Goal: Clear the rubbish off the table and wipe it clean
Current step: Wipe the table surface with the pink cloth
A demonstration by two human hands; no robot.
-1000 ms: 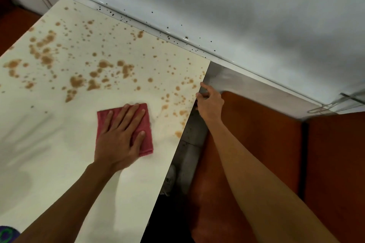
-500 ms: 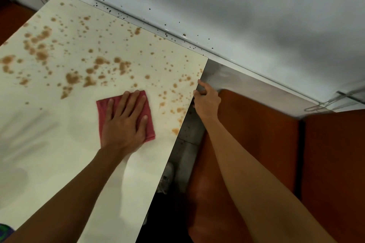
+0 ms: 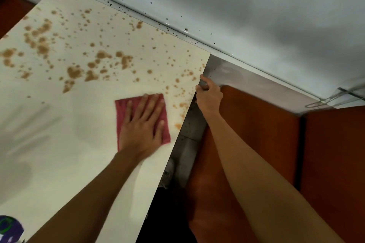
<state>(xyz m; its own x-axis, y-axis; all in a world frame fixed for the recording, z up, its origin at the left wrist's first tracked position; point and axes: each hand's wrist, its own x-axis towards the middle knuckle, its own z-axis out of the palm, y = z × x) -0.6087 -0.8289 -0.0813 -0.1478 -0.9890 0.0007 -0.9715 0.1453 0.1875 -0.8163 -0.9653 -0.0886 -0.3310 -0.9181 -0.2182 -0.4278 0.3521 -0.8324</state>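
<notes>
A cream table (image 3: 49, 144) is spattered with brown stains (image 3: 75, 73) over its far half; the near half looks wiped. My left hand (image 3: 142, 124) lies flat with spread fingers on a red cloth (image 3: 121, 108), pressing it to the tabletop near the right edge. My right hand (image 3: 209, 96) grips the table's right edge near the far corner, fingers curled over it.
A white wall (image 3: 256, 16) with dark specks along its base runs behind the table. An orange-brown seat (image 3: 256, 134) stands right of the table, across a narrow grey floor gap (image 3: 187, 144). A purple-and-white object (image 3: 7, 227) shows at the bottom left corner.
My left hand has slid the red cloth to the right and a little farther, toward the stains by the right edge. The right hand keeps its hold on the edge.
</notes>
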